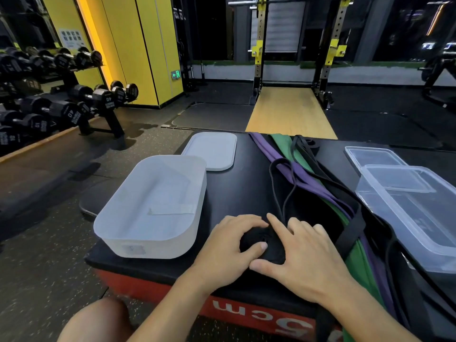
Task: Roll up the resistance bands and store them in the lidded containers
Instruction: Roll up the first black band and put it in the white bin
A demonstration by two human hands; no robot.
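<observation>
A rolled-up black resistance band (265, 244) lies on the black box top near its front edge. My left hand (229, 245) grips the roll from the left, thumb on its top. My right hand (303, 253) holds it from the right with fingers curled over it and thumb under its near side. The band's loose tail (351, 230) runs off to the right. A purple band (303, 178), a green band (283, 146) and thin black bands (308, 154) lie stretched across the top. An open white container (197, 193) stands left, its lid (212, 150) behind it.
A clear plastic container (407, 208) stands at the right with its clear lid (370, 156) behind it. The black-topped box (234, 188) has a red front side. A dumbbell rack (74, 102) stands far left, and a squat rack (296, 58) at the back.
</observation>
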